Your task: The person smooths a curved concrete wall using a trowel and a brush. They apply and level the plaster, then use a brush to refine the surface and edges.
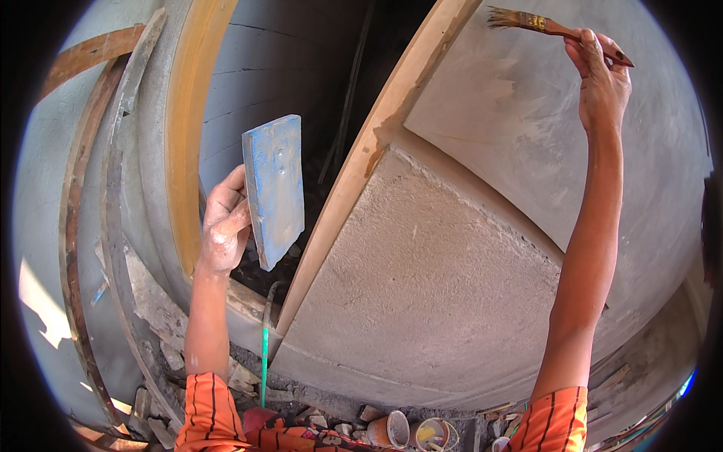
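Observation:
My left hand [224, 226] is closed on a plastering float [277, 188], a flat rectangular board with worn blue paint and grey smears. The float is upright in front of the dark door opening, and its grip is hidden behind my fingers. Up at the right, my right hand [605, 79] grips a paintbrush [557, 29] by its wooden handle. The brush's brown bristles point left, near the smooth grey plaster wall [504, 120]; I cannot tell whether they touch it. Below a ledge [482, 188] lies a rougher plastered section [422, 279].
A wooden door frame [361, 162], damp-stained near the ledge, borders the opening. Long timber strips [113, 188] lean at the left. A green bar with a hooked grey end [264, 361] stands by the doorway. Low down are rubble [162, 433], a bucket [389, 431] and a container with tools [435, 435].

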### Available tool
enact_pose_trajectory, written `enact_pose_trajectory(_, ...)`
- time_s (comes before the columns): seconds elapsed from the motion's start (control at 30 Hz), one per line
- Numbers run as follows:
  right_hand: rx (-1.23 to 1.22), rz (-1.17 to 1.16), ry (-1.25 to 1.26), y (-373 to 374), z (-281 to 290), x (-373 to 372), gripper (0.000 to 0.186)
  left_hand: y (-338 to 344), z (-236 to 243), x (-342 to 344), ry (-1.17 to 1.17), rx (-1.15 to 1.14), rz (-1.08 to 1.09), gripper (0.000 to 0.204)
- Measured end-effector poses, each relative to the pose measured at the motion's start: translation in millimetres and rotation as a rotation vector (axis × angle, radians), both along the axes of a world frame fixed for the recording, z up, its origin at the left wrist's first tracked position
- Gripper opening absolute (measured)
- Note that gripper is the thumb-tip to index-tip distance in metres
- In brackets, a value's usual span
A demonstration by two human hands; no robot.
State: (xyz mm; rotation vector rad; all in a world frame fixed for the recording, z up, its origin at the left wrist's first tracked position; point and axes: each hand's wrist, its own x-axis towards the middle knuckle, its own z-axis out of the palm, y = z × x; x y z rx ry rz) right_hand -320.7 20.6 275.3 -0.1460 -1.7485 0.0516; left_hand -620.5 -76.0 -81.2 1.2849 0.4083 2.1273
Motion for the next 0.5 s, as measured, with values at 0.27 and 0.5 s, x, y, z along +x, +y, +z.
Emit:
enact_pose_trajectory(0.27,-0.135,-0.074,-0.318,-14.8,-82.2,-38.9,0.028,23.4,36.0,20.9,-0.062,0.036,0.026,0.051)
enact_pose_trajectory(0.5,-0.166,-0.147,-0.241,3.9,-61.0,-35.9,0.031,32.9,21.9,14.5,0.078,0.023,-0.103,0.049)
